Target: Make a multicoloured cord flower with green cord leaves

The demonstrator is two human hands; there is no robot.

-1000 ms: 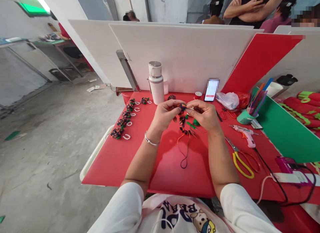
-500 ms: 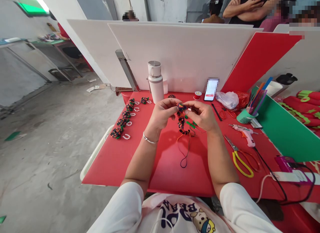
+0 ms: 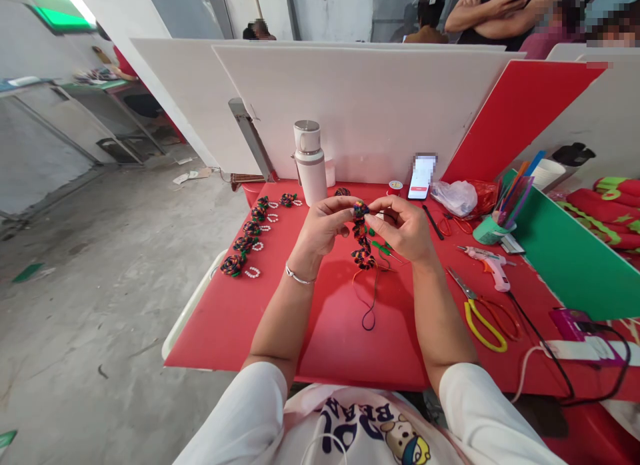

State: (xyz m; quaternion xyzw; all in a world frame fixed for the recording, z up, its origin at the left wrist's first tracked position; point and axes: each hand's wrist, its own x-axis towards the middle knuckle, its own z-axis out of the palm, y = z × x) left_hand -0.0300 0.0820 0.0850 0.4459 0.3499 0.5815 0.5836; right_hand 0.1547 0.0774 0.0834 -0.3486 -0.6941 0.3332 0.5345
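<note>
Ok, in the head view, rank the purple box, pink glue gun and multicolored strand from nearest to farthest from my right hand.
From your right hand:
1. Multicolored strand, between it and your left hand.
2. Pink glue gun, to the right on the red table.
3. Purple box, farther right.

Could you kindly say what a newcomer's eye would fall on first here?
Probably the multicoloured yarn strip, pinched by the left hand and right hand above the red tabletop. Next, perhaps, would come the tall white bottle beyond the left hand, and the yellow-and-red-handled scissors beside the right forearm.
</note>
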